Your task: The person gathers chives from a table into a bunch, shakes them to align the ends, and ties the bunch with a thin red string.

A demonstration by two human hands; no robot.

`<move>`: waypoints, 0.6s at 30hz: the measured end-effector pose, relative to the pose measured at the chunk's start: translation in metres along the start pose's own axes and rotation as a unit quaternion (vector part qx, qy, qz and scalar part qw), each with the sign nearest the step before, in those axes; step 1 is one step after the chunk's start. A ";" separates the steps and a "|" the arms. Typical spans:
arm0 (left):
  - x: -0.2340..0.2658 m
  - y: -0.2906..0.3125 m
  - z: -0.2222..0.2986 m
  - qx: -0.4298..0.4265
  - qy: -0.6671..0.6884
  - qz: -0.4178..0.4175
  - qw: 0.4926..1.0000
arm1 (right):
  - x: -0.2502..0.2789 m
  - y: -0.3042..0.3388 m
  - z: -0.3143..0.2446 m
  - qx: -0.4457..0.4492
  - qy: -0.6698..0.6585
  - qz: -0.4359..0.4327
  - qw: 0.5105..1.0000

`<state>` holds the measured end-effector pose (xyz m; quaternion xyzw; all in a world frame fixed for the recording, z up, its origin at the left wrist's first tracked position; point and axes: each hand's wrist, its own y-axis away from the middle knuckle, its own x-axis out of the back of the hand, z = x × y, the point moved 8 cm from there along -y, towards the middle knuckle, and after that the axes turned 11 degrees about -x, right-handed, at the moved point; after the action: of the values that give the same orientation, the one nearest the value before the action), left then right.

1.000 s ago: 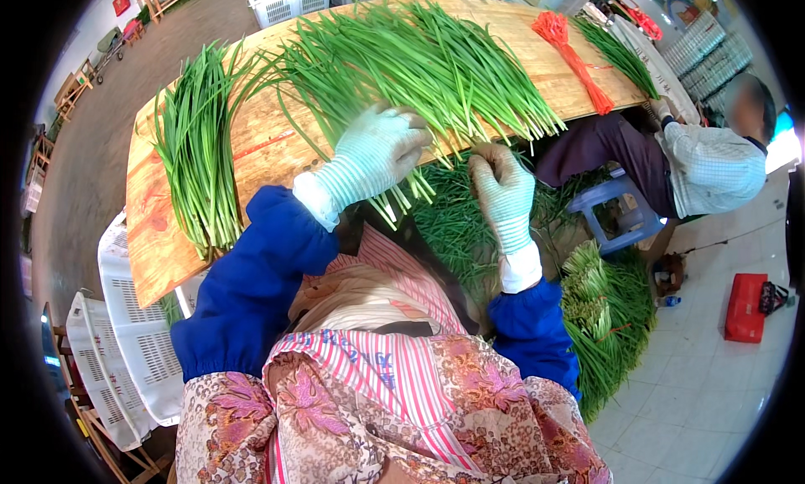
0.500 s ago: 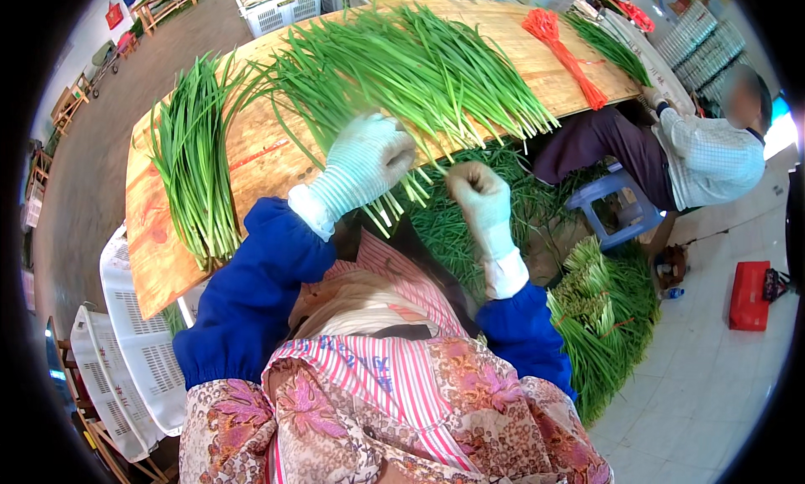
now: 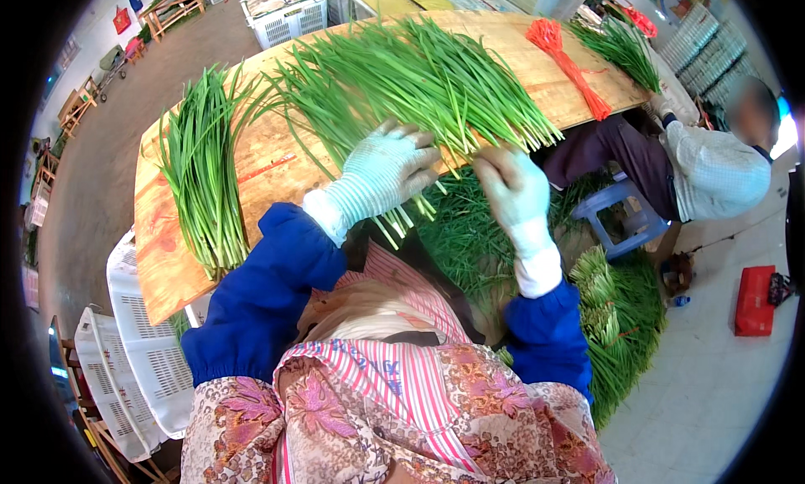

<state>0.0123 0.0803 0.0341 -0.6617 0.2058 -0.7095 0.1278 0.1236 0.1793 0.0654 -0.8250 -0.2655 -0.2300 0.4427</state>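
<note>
A broad pile of garlic chives [image 3: 453, 82], green with pale stem ends toward me, lies across the wooden table [image 3: 289, 186]. My left hand [image 3: 390, 167], in a pale striped glove, is closed around a few chives at the pile's near left edge; their white ends [image 3: 401, 222] stick out below it. Over the table's near edge, my right hand [image 3: 516, 186] has its gloved fingers curled together at the pile's stem ends. What those fingertips pinch, if anything, is hidden. A separate bunch of chives [image 3: 201, 178] lies at the table's left.
Red ties [image 3: 566, 65] lie at the table's right. Loose leaves [image 3: 474, 232] and a heap of chives [image 3: 625, 341] are below. A seated person [image 3: 713, 157] works at the far right beside a blue stool [image 3: 625, 216]. White crates [image 3: 147, 341] stand at lower left.
My right hand has moved right, up to the pile's stem ends. My left hand has shifted slightly right, its fingers now stretched further over the pile. The whole view has shifted a little.
</note>
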 end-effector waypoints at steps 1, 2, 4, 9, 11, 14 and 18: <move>-0.003 0.000 -0.002 0.012 0.025 -0.024 0.999 | -0.012 -0.011 -0.011 0.022 0.065 -0.001 0.998; -0.001 0.000 -0.002 0.017 0.033 -0.012 0.999 | -0.030 -0.019 -0.014 0.043 0.169 -0.037 0.984; 0.005 0.003 -0.006 0.075 0.100 0.021 0.992 | -0.058 -0.018 -0.008 0.060 0.292 -0.062 0.953; 0.030 0.008 -0.003 -0.021 -0.017 0.154 0.988 | -0.051 0.008 -0.038 0.072 0.057 -0.114 0.989; 0.016 0.009 -0.007 0.008 0.020 0.088 0.996 | -0.025 -0.004 0.004 -0.069 -0.080 -0.049 0.993; 0.010 0.012 -0.009 0.029 0.051 0.073 0.996 | -0.017 -0.027 0.029 -0.154 -0.028 -0.050 0.986; 0.015 0.007 -0.008 0.038 0.045 0.072 0.996 | -0.054 -0.043 0.017 -0.025 0.225 -0.113 0.967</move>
<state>0.0022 0.0679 0.0437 -0.6075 0.2309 -0.7347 0.1944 0.0578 0.2015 0.0494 -0.7270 -0.2450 -0.4651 0.4416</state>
